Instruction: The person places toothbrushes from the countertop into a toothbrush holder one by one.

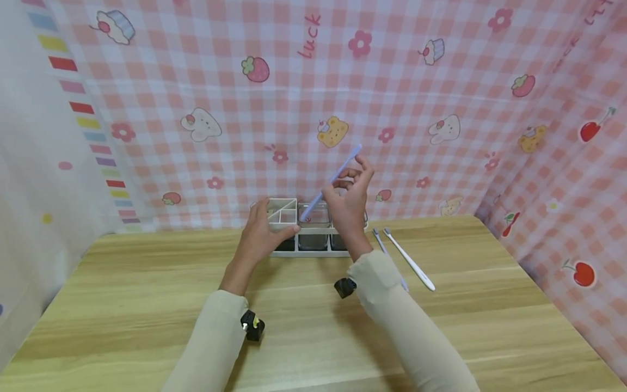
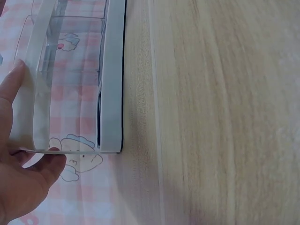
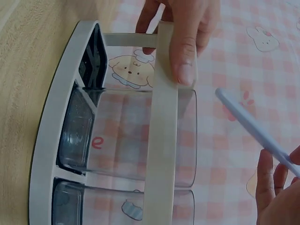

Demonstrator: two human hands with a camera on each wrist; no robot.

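"luck" (image 1: 311, 36) on checked cloth (image 1: 161, 81); right grip (image 1: 349, 204) pinches purple toothbrush (image 3: 251, 124)

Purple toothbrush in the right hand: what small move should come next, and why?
Probably lower the purple toothbrush into the middle clear cup: the right hand pinches it with its lower tip just above the rim, and the left hand grips the holder.

The right hand (image 1: 348, 207) partly hides the rack (image 1: 313, 253) (and, seemingly, one clear cup (image 1: 338, 242)).

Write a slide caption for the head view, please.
The left hand grips a white holder of clear cups while the right hand holds a purple toothbrush above it.
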